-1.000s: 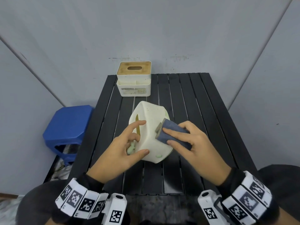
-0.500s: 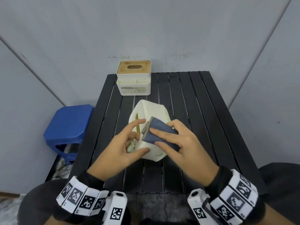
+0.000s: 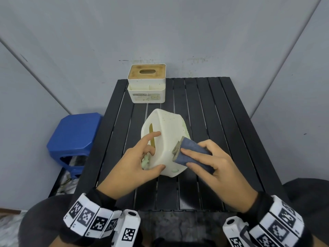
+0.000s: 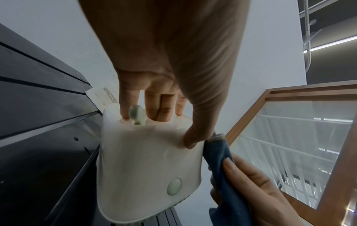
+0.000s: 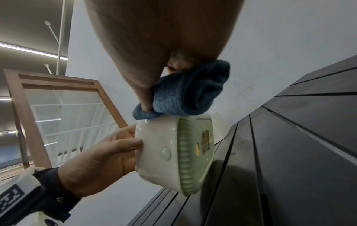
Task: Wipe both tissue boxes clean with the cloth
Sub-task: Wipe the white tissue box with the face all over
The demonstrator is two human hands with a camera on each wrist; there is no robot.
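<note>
My left hand (image 3: 132,164) grips the rounded white tissue box (image 3: 166,138), thumb on its near face and fingers curled round its slotted top; from the left wrist camera I see those fingers (image 4: 160,107) beside a small green knob. My right hand (image 3: 211,168) holds the folded blue cloth (image 3: 191,154), fingers curled over it and thumb under it, and presses it against the box's upper right side. The right wrist camera shows the cloth (image 5: 185,94) bunched on the box's edge.

The tabletop (image 3: 222,122) is black, made of long slats running away from me, and stands in a corner of plain grey walls. A blue plastic stool (image 3: 73,136) sits on the floor just left of it. The wrist cameras look upward past a wood-framed glass panel (image 4: 301,137) and ceiling strip lights.

The box I hold is tipped on its side at the middle of the tabletop, its lower corner at or just above the slats. It is glossy cream with a ribbed pale green base rim (image 5: 185,154), a green oval button (image 5: 166,153), and a sticker on its underside. Small specks dot its upper face. The second tissue box (image 3: 146,85), square and white with a wooden slotted lid and a front compartment, stands upright at the far left edge, well apart from my hands.
</note>
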